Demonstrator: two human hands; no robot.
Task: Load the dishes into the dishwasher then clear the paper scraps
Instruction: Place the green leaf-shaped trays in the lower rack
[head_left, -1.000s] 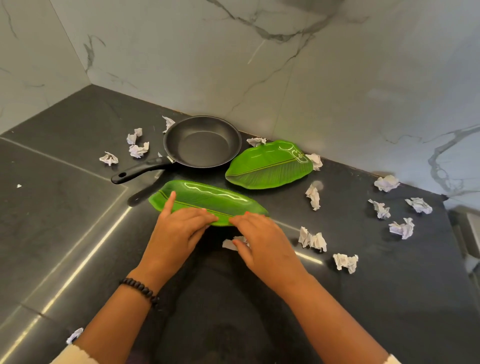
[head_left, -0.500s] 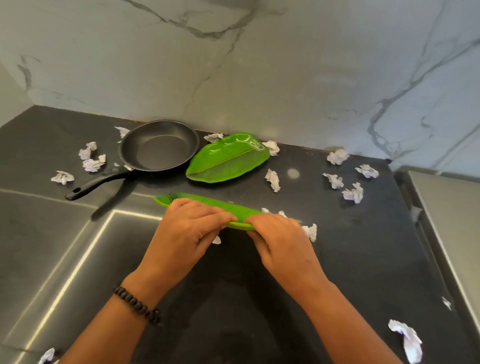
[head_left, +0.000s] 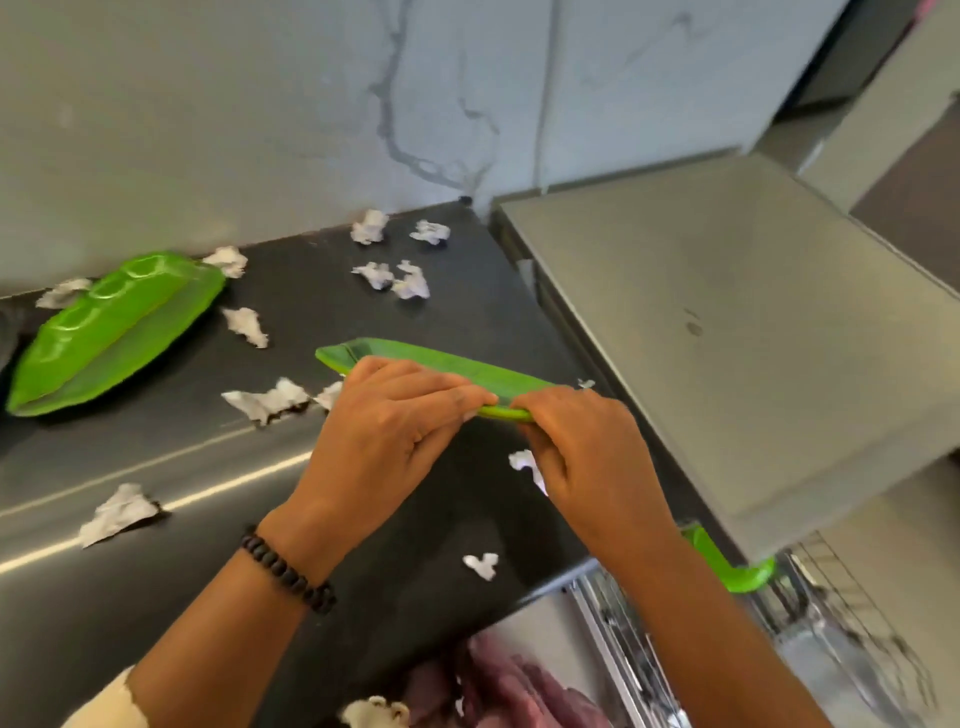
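I hold a green leaf-shaped plate (head_left: 441, 366) edge-on above the dark counter (head_left: 363, 519), near its right end. My left hand (head_left: 387, 431) grips its near rim from the left, fingers curled over the top. My right hand (head_left: 582, 447) grips the same rim at the right end. A second green leaf plate (head_left: 104, 332) lies on the counter at far left. Several crumpled paper scraps (head_left: 265, 402) lie scattered over the counter. At lower right a wire dishwasher rack (head_left: 852, 623) shows, with another green plate (head_left: 727, 564) standing in it.
A grey metal surface (head_left: 727, 322) sits right of the counter, above the rack. A marble wall (head_left: 260, 104) backs the counter. A steel strip (head_left: 156, 499) runs across the counter at left. One paper scrap (head_left: 371, 712) lies at the bottom edge.
Both hands have lifted the plate off the counter and carried it rightward. My view has swung right: the frying pan has left the frame and the dishwasher rack has come in.
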